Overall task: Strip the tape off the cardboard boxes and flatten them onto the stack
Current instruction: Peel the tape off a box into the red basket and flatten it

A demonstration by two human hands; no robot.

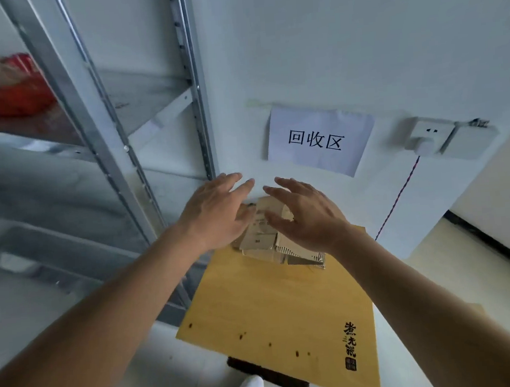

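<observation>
Flattened cardboard stack (277, 240) on the wooden bench (275, 314), lying beneath and between left hand (215, 214) and right hand (307, 216), both spread and empty; no unflattened box visible, remaining work undeterminable.

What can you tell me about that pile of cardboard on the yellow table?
The cardboard stack is a small, untidy pile of flattened brown pieces, corrugated edges showing at its right side, some faces bearing small printed marks. It lies at the far end of the yellow wooden table, close to the white wall. The left hand and right hand are spread over it with straight fingers; whether they touch it cannot be told.
</observation>
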